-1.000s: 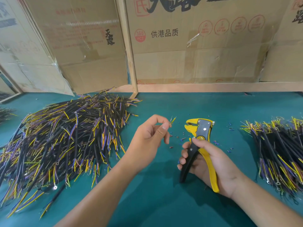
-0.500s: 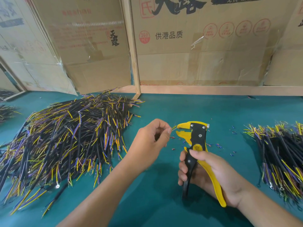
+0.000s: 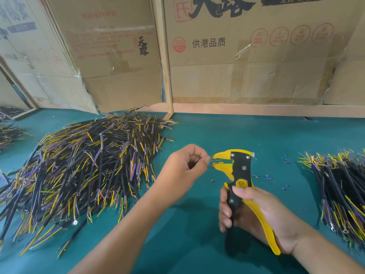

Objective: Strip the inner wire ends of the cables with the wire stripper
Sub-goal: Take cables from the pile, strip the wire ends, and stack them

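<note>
Wire stripper (image 3: 240, 173): one, yellow jaws and yellow handle paired with a black body and black handle, silver screws, round yellow pivot badge; held upright above the green table (image 3: 217, 135), jaws pointing left, slightly parted. Right hand (image 3: 254, 216): fingers curled round both handles, thumb across the pivot. Left hand (image 3: 185, 167): thumb and fingertips pinching a thin wire end (image 3: 211, 159) that reaches into the jaws; the rest of that cable is hidden in the palm. Cable piles, black sheaths with yellow, purple and blue inner wires: large pile (image 3: 79, 169) left of the hands; smaller pile (image 3: 343, 194) at right edge; further heaps (image 3: 9, 131) far left. Insulation scraps (image 3: 266, 177): scattered, uncounted, by the stripper. Cardboard boxes (image 3: 246, 56) stand behind
</note>
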### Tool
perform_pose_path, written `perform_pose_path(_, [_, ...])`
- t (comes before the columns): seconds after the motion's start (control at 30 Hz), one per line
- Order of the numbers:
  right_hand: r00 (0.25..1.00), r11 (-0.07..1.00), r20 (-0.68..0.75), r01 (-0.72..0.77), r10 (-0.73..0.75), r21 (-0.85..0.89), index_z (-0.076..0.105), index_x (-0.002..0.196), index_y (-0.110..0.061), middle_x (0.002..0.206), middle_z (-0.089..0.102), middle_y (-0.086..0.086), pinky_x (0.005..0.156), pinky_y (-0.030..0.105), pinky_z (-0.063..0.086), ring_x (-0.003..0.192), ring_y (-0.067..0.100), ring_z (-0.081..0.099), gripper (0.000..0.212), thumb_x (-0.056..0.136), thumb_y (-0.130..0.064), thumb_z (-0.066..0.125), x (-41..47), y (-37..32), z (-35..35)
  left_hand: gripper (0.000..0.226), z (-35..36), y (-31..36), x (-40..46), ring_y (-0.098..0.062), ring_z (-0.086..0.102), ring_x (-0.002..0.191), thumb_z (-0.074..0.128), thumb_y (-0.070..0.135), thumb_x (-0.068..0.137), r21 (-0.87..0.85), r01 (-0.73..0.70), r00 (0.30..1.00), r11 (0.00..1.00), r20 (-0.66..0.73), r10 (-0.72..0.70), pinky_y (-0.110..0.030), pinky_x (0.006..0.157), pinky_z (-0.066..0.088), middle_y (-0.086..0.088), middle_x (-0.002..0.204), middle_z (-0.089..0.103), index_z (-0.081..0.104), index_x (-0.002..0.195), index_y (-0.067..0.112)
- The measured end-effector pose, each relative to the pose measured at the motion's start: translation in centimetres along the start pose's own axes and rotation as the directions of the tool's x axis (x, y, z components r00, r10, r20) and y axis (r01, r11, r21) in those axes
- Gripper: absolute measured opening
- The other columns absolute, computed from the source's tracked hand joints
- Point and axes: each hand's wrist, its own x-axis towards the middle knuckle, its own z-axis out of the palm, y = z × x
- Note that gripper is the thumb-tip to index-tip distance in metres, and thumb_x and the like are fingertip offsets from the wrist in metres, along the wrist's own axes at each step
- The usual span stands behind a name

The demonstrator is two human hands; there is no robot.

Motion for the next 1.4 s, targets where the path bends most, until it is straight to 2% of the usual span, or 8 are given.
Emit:
perform_pose_path(0.17, [1.0, 1.0, -0.001, -0.002, 0.002, -0.002, 0.063, 0.097, 0.0, 0.078, 0.051, 0.02, 0.075, 0.048, 0.05, 0.069, 0.033, 0.051, 0.036, 0.084, -0.032, 0.075, 0.0, 0.0, -0.1, 0.011, 0.2, -0.1, 0.1, -0.007, 0.032, 0.052, 0.057, 0.034, 0.093, 0.009, -0.012, 1.0, 1.0, 0.007, 0.012, -0.017, 0.049, 0.029, 0.017, 0.059, 0.048, 0.059, 0.084, 0.028])
perform_pose_path(0.3, [1.0, 1.0, -0.011, -0.001, 0.001, -0.005, 0.063, 0.095, 0.001, 0.077, 0.05, 0.02, 0.073, 0.049, 0.05, 0.067, 0.033, 0.05, 0.036, 0.084, -0.032, 0.075, 0.0, 0.0, 0.1, 0.02, 0.3, -0.3, 0.1, -0.025, 0.034, 0.063, 0.048, 0.052, 0.088, -0.003, -0.009, 1.0, 1.0, 0.028, 0.009, -0.038, 0.058, 0.032, 0.011, 0.068, 0.047, 0.055, 0.088, 0.033])
perform_pose_path(0.37, [1.0, 1.0, -0.012, -0.005, 0.005, 0.002, 0.063, 0.095, 0.001, 0.077, 0.049, 0.02, 0.071, 0.05, 0.05, 0.067, 0.033, 0.05, 0.036, 0.085, -0.032, 0.074, -0.1, 0.0, 0.1, 0.019, 0.3, -0.5, 0.2, -0.03, 0.033, 0.066, 0.047, 0.052, 0.089, -0.029, 0.004, 0.999, 1.0, 0.047, -0.003, -0.045, 0.061, 0.033, 0.012, 0.068, 0.045, 0.053, 0.088, 0.034])
perform_pose_path(0.57, [1.0, 1.0, -0.018, -0.007, 0.007, 0.0, 0.063, 0.095, 0.001, 0.076, 0.05, 0.02, 0.072, 0.049, 0.05, 0.067, 0.033, 0.05, 0.037, 0.084, -0.032, 0.074, 0.0, 0.0, 0.1, 0.016, 0.2, -0.7, 0.1, -0.014, 0.035, 0.061, 0.043, 0.049, 0.095, 0.092, -0.027, 0.996, 0.995, 0.087, 0.019, -0.035, 0.058, 0.034, 0.016, 0.065, 0.047, 0.05, 0.091, 0.035])
perform_pose_path(0.73, [1.0, 1.0, -0.025, -0.013, 0.013, -0.004, 0.064, 0.094, 0.001, 0.075, 0.05, 0.02, 0.072, 0.05, 0.05, 0.066, 0.033, 0.05, 0.037, 0.083, -0.033, 0.075, 0.1, 0.0, 0.3, 0.013, 0.3, -0.2, -0.2, -0.013, 0.035, 0.059, 0.043, 0.038, 0.102, 0.163, -0.047, 0.995, 0.986, 0.09, 0.033, -0.035, 0.056, 0.034, 0.015, 0.065, 0.048, 0.048, 0.091, 0.032])
perform_pose_path(0.87, [0.999, 1.0, -0.03, -0.015, 0.015, -0.005, 0.064, 0.092, -0.001, 0.074, 0.05, 0.019, 0.071, 0.05, 0.05, 0.065, 0.032, 0.05, 0.037, 0.083, -0.034, 0.075, 0.1, -0.1, 0.4, 0.017, 0.4, 0.1, -0.4, -0.01, 0.032, 0.055, 0.041, 0.027, 0.107, 0.243, -0.083, 0.992, 0.967, 0.112, 0.057, -0.024, 0.052, 0.03, 0.011, 0.063, 0.044, 0.045, 0.091, 0.027])
perform_pose_path(1.13, [0.996, 0.999, -0.073, -0.045, 0.044, -0.018, 0.064, 0.087, -0.002, 0.07, 0.045, 0.017, 0.065, 0.047, 0.049, 0.061, 0.03, 0.045, 0.036, 0.08, -0.036, 0.075, 0.0, -0.1, 1.0, 0.017, 0.2, 0.4, -0.5, -0.012, 0.031, 0.055, 0.037, 0.026, 0.108, 0.295, -0.074, 0.989, 0.953, 0.148, 0.031, -0.03, 0.052, 0.031, 0.01, 0.064, 0.043, 0.043, 0.093, 0.022])
perform_pose_path(1.4, [0.994, 0.999, -0.105, -0.045, 0.043, -0.015, 0.062, 0.082, -0.004, 0.066, 0.042, 0.015, 0.06, 0.044, 0.048, 0.055, 0.029, 0.042, 0.033, 0.082, -0.034, 0.074, -0.1, -0.1, 1.5, 0.02, 0.4, 0.6, -0.4, -0.012, 0.035, 0.058, 0.036, 0.027, 0.108, 0.302, -0.05, 0.993, 0.952, 0.118, 0.015, -0.036, 0.055, 0.037, 0.012, 0.065, 0.045, 0.042, 0.089, 0.029])
